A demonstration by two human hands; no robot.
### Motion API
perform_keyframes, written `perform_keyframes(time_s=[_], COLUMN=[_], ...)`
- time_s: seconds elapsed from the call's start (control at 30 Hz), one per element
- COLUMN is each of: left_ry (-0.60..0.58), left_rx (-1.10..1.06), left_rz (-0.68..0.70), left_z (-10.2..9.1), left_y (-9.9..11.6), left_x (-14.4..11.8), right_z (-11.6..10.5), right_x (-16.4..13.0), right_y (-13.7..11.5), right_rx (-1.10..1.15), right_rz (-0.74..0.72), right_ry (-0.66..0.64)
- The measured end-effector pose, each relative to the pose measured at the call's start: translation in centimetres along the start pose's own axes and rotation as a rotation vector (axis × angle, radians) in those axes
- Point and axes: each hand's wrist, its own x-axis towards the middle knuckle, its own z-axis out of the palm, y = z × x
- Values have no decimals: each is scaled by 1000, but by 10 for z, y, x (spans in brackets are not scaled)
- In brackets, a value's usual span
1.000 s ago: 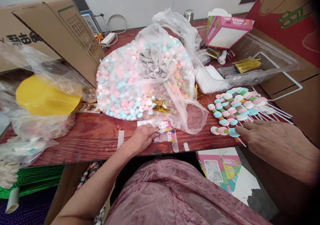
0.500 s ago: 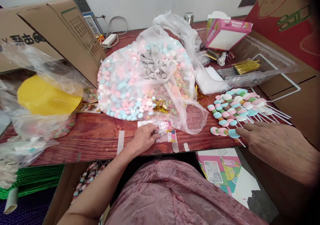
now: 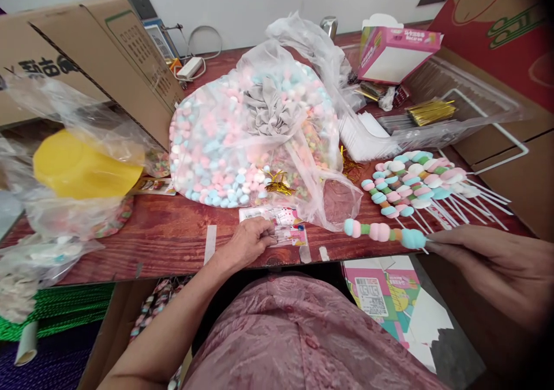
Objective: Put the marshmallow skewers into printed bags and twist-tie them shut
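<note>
My right hand [image 3: 493,266] grips the stick end of a marshmallow skewer [image 3: 381,232] with pink, green and blue pieces, held level above the table's front edge and pointing left. My left hand [image 3: 247,242] rests on a stack of small printed clear bags [image 3: 283,227] near the front edge, with its fingers pinching the top one. A pile of finished marshmallow skewers [image 3: 418,182] lies on the red wooden table [image 3: 173,234] just behind my right hand. A big clear bag of pastel marshmallows [image 3: 242,142] sits at the centre.
A yellow bowl in plastic [image 3: 82,168] and cardboard boxes [image 3: 99,49] stand at the left. A pink box [image 3: 396,52], gold twist ties [image 3: 430,112] and a clear tray are at the back right. Green cord [image 3: 56,312] and a printed box [image 3: 381,297] lie below the table.
My right hand has lifted one skewer off the table beside the pile and drawn it toward the front edge. My left hand stays on the small bags.
</note>
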Motion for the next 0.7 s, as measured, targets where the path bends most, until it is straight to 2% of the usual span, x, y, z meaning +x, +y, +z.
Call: perform_keyframes(time_s=[0.03,0.1,0.23,0.4,0.7], left_ry=[-21,-52,-102,-72,117], left_rx=[10,1,-85,-160,-292], left_rz=[3,6,44,87,18], left_z=[-1,-3,-9,-9,4], left_y=[0,-1,-4,-10,-5], left_x=[2,4,3,-2,-10], right_z=[5,19,52,79,91], right_x=[1,4,4,-5,-6], right_y=[-12,-34,-62,-67,-73], right_rx=[159,352,447,504,541], right_rz=[-25,-31,54,136,155], right_ry=[61,103,138,160,158])
